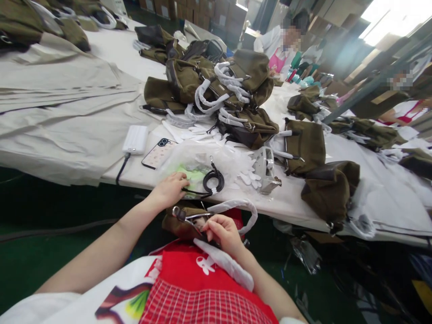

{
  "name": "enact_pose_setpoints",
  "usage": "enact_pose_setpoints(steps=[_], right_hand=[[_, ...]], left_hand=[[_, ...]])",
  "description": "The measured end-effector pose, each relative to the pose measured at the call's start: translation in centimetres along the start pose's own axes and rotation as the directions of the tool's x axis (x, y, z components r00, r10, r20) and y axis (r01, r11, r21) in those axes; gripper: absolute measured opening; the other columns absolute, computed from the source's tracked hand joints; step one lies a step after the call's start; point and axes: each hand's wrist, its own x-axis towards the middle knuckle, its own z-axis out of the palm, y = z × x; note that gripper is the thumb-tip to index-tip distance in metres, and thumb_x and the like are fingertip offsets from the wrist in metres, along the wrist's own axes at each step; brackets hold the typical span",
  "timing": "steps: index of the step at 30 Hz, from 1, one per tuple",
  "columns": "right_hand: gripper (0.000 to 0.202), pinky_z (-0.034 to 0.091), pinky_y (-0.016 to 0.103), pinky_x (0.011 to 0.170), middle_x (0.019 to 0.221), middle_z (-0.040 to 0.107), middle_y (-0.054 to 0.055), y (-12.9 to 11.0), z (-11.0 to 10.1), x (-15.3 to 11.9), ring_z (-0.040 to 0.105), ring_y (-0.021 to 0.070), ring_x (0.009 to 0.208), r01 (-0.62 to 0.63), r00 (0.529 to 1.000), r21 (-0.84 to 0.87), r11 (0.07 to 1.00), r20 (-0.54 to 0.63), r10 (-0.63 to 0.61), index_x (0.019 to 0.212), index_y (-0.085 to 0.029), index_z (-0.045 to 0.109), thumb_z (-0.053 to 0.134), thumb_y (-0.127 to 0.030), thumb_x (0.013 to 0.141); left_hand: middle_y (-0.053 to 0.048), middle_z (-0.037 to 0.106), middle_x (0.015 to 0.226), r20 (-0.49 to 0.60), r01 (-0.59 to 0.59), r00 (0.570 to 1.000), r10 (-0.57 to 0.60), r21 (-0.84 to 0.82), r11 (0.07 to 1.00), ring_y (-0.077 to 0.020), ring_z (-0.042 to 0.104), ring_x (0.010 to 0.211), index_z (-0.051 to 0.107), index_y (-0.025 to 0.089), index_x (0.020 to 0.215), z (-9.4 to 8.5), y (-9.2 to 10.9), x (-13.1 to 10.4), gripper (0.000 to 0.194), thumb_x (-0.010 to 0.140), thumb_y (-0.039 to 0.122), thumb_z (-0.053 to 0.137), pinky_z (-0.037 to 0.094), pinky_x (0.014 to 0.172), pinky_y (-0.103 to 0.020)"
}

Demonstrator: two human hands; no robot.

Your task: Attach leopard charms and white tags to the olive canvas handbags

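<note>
My left hand (171, 190) is at the table's front edge, fingers bent against a bright green piece (192, 178) in clear plastic (172, 157). One end of a coiled black strap (219, 182), with a small metal clip, runs to its fingertips. On my lap sits an olive-brown bag (178, 227) with dark trim, its zipper open. My right hand (224, 231) pinches the edge of that opening; its fingertips partly hide what is inside. A white-wrapped handle (248, 207) arches behind my right hand, and another wrapped handle (226, 263) lies across my red apron.
Behind the plastic is a heap of similar bags (189, 83). A phone (157, 153) and a white power adapter (135, 139) lie left, beside grey cloth (67, 112). A metal device (265, 171) and more bags (326, 193) stand right. A co-worker (266, 45) is across the table.
</note>
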Motion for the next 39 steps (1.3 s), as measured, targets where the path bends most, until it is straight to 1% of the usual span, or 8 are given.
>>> enact_pose_setpoints(steps=[8, 12, 17, 22, 30, 35, 37, 39], right_hand=[[0.041, 0.017, 0.021, 0.043, 0.048, 0.055, -0.002, -0.3, 0.5, 1.0, 0.029, 0.0050, 0.040, -0.019, 1.000, 0.014, 1.000, -0.006, 0.019, 0.072, -0.014, 0.068, 0.071, -0.055, 0.075], [0.043, 0.021, 0.020, 0.043, 0.047, 0.054, -0.003, -0.3, 0.6, 1.5, 0.032, 0.0056, 0.041, -0.024, 1.000, 0.021, 0.999, -0.001, 0.024, 0.071, -0.014, 0.067, 0.073, -0.057, 0.073], [0.043, 0.022, 0.020, 0.043, 0.048, 0.055, -0.003, -0.1, 0.9, 2.1, 0.033, 0.0058, 0.040, -0.015, 1.000, 0.003, 1.000, 0.001, 0.015, 0.072, -0.015, 0.067, 0.072, -0.058, 0.073], [0.042, 0.028, 0.021, 0.046, 0.047, 0.055, -0.002, 0.2, 1.2, 2.4, 0.040, 0.0072, 0.042, -0.003, 1.000, 0.010, 1.000, 0.027, 0.002, 0.071, -0.015, 0.068, 0.072, -0.057, 0.074], [0.040, 0.028, 0.021, 0.044, 0.046, 0.055, -0.002, -0.5, 1.6, 2.8, 0.040, 0.0069, 0.041, -0.036, 0.999, -0.044, 0.998, -0.017, 0.035, 0.069, -0.014, 0.067, 0.070, -0.054, 0.075], [0.034, 0.040, 0.022, 0.051, 0.052, 0.058, -0.002, -0.9, 2.4, 3.2, 0.051, 0.0098, 0.048, -0.026, 0.999, -0.099, 0.995, -0.027, 0.023, 0.074, -0.015, 0.067, 0.064, -0.048, 0.080], [0.028, 0.044, 0.023, 0.054, 0.062, 0.063, -0.001, -1.2, 2.4, 3.1, 0.054, 0.0104, 0.051, 0.031, 0.994, -0.176, 0.984, -0.101, -0.049, 0.085, -0.017, 0.067, 0.064, -0.044, 0.080], [0.028, 0.046, 0.024, 0.056, 0.078, 0.068, 0.001, -1.5, 2.2, 2.8, 0.052, 0.0093, 0.053, 0.131, 0.952, -0.315, 0.940, -0.225, -0.208, 0.100, -0.019, 0.066, 0.067, -0.037, 0.079]], left_hand=[[-0.012, 0.068, 0.111, 0.044, -0.056, 0.997, 0.058, -0.045, 0.997, -0.0276, 0.062, 0.103, 0.074, 0.020, 0.084, -1.2, -1.9, 0.2, 0.018, 0.082, 0.025, 0.057, 0.046, 0.094, -0.040], [-0.008, 0.072, 0.086, 0.074, -0.043, 0.996, 0.050, -0.093, 0.995, -0.0230, 0.065, 0.082, 0.070, 0.020, 0.085, -3.4, -0.5, -0.2, 0.023, 0.087, 0.033, 0.052, 0.047, 0.078, -0.033], [-0.004, 0.073, 0.079, 0.127, 0.103, 0.990, -0.065, -0.316, 0.943, -0.0205, 0.065, 0.073, 0.070, 0.021, 0.083, -5.2, 2.4, -1.0, 0.031, 0.084, 0.049, 0.057, 0.043, 0.063, -0.027], [-0.005, 0.076, 0.085, 0.185, 0.101, 0.983, -0.016, -0.457, 0.884, -0.0210, 0.068, 0.077, 0.073, 0.020, 0.092, -5.3, 3.5, -1.4, 0.027, 0.083, 0.041, 0.058, 0.046, 0.067, -0.026], [-0.005, 0.078, 0.093, 0.154, 0.038, 0.988, 0.019, -0.361, 0.932, -0.0245, 0.070, 0.085, 0.070, 0.023, 0.110, -5.1, 3.7, -1.9, 0.033, 0.085, 0.039, 0.056, 0.048, 0.073, -0.030], [-0.003, 0.078, 0.092, 0.179, -0.093, 0.969, 0.172, -0.380, 0.920, -0.0232, 0.071, 0.083, 0.073, 0.024, 0.097, -5.2, 4.0, -2.1, 0.026, 0.087, 0.035, 0.052, 0.050, 0.072, -0.029], [-0.003, 0.078, 0.094, 0.139, -0.113, 0.972, 0.187, -0.419, 0.901, -0.0231, 0.071, 0.085, 0.073, 0.024, 0.098, -5.3, 3.7, -2.1, 0.029, 0.088, 0.037, 0.049, 0.051, 0.074, -0.029], [-0.004, 0.077, 0.098, 0.070, -0.129, 0.981, 0.182, -0.472, 0.872, -0.0228, 0.071, 0.088, 0.073, 0.024, 0.101, -5.4, 3.4, -2.0, 0.033, 0.090, 0.042, 0.047, 0.053, 0.077, -0.028]])
